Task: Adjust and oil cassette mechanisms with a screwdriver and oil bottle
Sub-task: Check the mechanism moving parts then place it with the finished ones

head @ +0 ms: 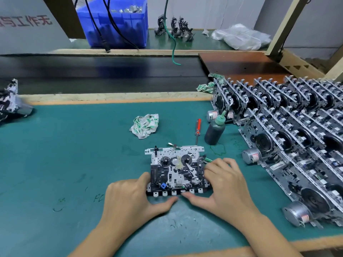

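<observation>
While both tools lie idle at one o'clock of it, the mechanism (177, 170) sits flat at mat centre. Left hand (133, 197) grips its near-left corner; right hand (225, 184) grips the near-right edge, seemingly with a green-tipped tool underneath. Screwdriver (197, 129) and oil bottle (215, 129) stand untouched. Judged: this unit is positioned only, with adjusting and oiling outstanding; the racks (289, 138) at three o'clock await.
</observation>
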